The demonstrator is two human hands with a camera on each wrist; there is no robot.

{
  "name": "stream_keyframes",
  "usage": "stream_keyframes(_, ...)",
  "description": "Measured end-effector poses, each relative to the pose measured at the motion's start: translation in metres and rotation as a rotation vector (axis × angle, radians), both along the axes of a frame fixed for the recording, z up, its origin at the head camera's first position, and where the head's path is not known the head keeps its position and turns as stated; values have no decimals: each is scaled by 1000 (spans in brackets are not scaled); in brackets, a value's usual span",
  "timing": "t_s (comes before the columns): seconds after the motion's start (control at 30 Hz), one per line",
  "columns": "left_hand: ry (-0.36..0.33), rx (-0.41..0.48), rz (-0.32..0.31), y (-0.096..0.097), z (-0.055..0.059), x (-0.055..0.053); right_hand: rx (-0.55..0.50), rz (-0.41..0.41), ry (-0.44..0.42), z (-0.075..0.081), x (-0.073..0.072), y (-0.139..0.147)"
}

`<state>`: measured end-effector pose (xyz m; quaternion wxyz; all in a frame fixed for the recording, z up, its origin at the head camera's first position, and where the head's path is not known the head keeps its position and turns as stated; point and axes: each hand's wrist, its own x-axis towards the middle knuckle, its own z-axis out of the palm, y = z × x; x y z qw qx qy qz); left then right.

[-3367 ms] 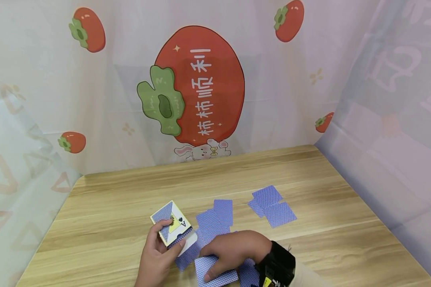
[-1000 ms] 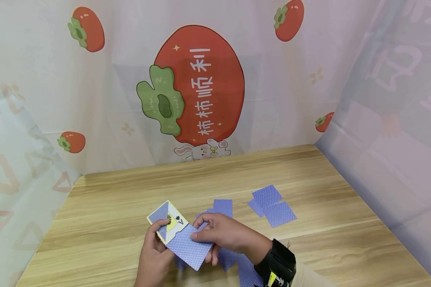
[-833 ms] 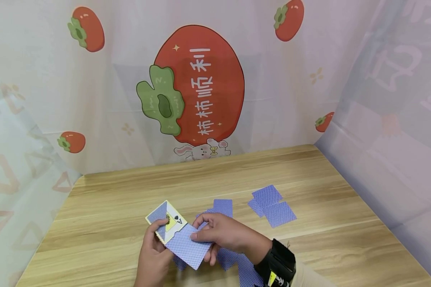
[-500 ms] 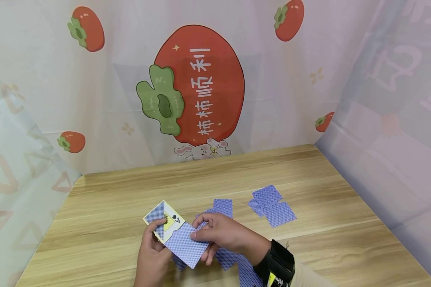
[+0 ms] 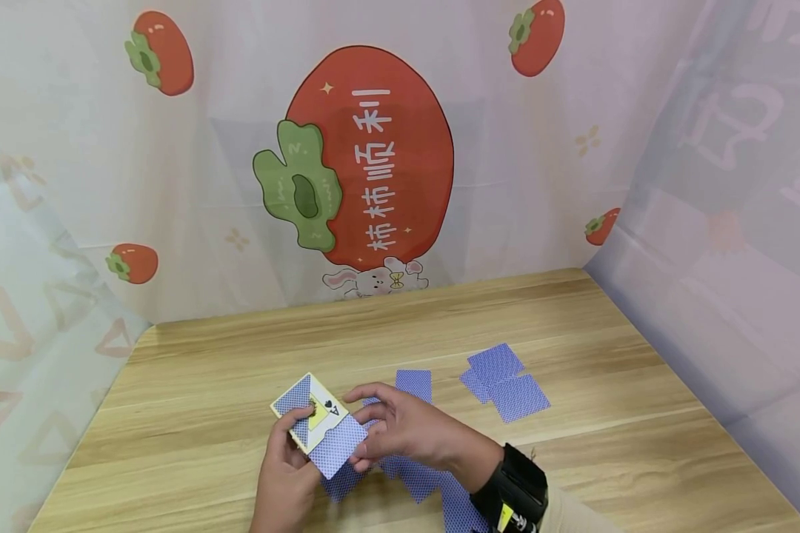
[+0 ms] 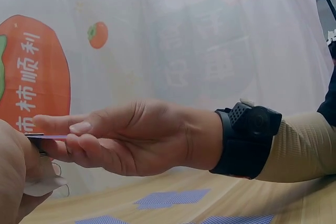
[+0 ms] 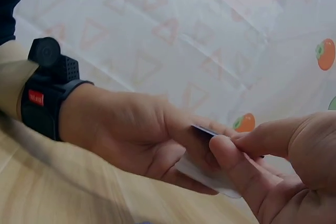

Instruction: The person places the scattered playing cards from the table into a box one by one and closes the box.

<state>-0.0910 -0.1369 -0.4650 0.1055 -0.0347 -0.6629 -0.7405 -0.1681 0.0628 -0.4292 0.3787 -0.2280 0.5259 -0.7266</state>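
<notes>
My left hand (image 5: 287, 474) grips a yellow-edged card box (image 5: 321, 392) with an ace printed on its front, its thumb and fingers on opposite sides. Blue-backed playing cards (image 5: 336, 446) stick partway out of the box's lower right end. At the outer end of those cards is my right hand (image 5: 420, 429); in the left wrist view its thumb and fingers (image 6: 86, 145) pinch their thin edge. The box's white flap (image 7: 202, 177) shows under the cards in the right wrist view. How many cards are inside is hidden.
More face-down blue cards (image 5: 414, 382) lie overlapping on the wooden table (image 5: 200, 414) beneath and beside the right hand. Another small group of cards (image 5: 496, 363) lies farther right. A printed cloth (image 5: 507, 185) hangs behind the table.
The right hand first lifted the cards from the table to the box. In the last half second they have slid deeper into it, up and left, leaving less sticking out.
</notes>
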Motion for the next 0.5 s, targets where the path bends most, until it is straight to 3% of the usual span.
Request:
stream_keyframes(0.13, 49, -5, -22, 1, 0, 0, 51, -57, 150, -2, 1, -1)
stream_keyframes(0.3, -7, -40, -25, 7, 2, 2, 228, -207, 399, -2, 1, -3)
stream_keyframes(0.37, -44, -42, -18, 9, 4, 3, 271, -239, 458, -3, 1, -4)
stream_keyframes(0.5, -69, -43, -7, 9, 5, 3, 289, -244, 483, -5, 1, -4)
